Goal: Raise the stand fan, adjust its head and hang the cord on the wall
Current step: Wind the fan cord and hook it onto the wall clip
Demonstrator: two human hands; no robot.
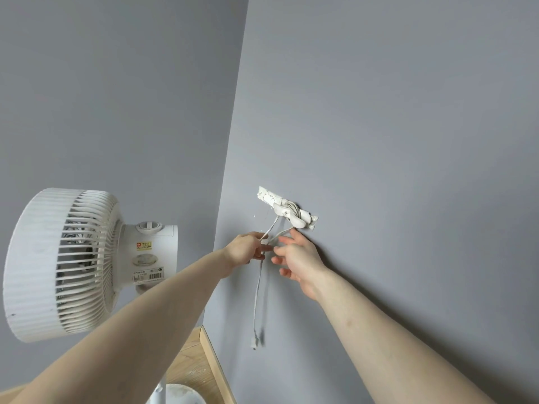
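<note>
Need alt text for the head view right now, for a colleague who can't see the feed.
Two bare hands work a thin white cord below a white wall hook strip on the grey wall: the left hand pinches the cord while the right hand hovers open beside it. The cord's plug end dangles below. A white stand fan stands at the left.

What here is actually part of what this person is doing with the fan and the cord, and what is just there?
Part of the job:
stand fan
white cord, looped over the wall hook, plug end dangling
left hand, pinching the cord
right hand, fingers spread beside the cord

Just there:
grey wall
wooden floor
</note>
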